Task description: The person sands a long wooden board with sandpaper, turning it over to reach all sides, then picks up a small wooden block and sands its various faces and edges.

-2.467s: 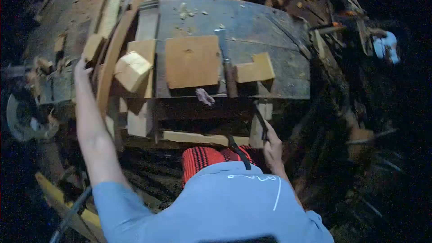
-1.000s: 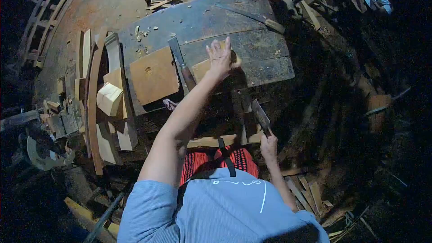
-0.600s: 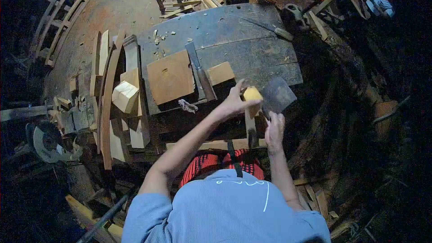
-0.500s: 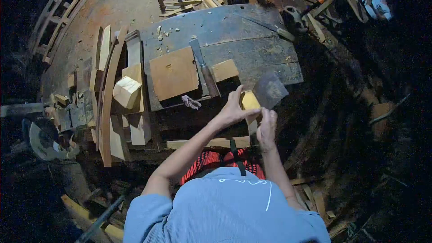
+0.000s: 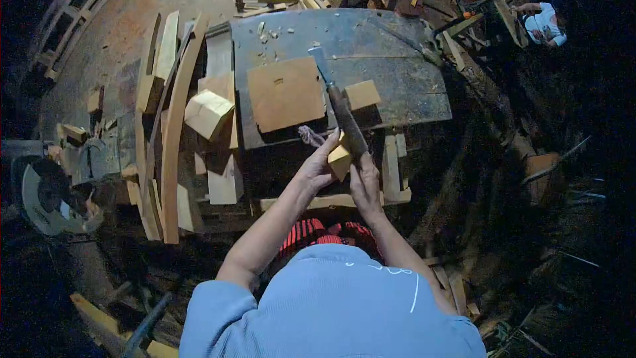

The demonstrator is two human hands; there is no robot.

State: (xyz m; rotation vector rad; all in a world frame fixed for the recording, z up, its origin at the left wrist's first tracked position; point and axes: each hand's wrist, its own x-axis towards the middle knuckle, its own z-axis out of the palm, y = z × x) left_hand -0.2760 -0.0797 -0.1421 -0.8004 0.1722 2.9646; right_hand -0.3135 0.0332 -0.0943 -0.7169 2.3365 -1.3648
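My left hand (image 5: pixel 316 170) holds a small yellowish wood block (image 5: pixel 340 161) between thumb and fingers, in front of the bench. Just right of it, my right hand (image 5: pixel 365 184) is closed on a dark, narrow-looking tool (image 5: pixel 354 134), which points up and away beside the block. The tool overlaps the handle of a chisel whose metal blade (image 5: pixel 319 61) lies on the bench. A square brown board (image 5: pixel 286 93) is left of the chisel, and a smaller wood block (image 5: pixel 362 95) is right of it. A crumpled cloth (image 5: pixel 309 136) sits near my left fingertips.
The worn bench (image 5: pixel 404 86) carries wood chips and a long thin tool (image 5: pixel 405 41). Long boards (image 5: pixel 175 126) and a pale angular block (image 5: pixel 209 114) are on the left, beyond them a circular-bladed machine (image 5: pixel 43 199). Another person (image 5: pixel 545 24) is at the upper right.
The view has shifted, so the bench items appear farther right. My hands and the block are lower and nearer my body; the tool at my right hand has turned from broad to narrow.
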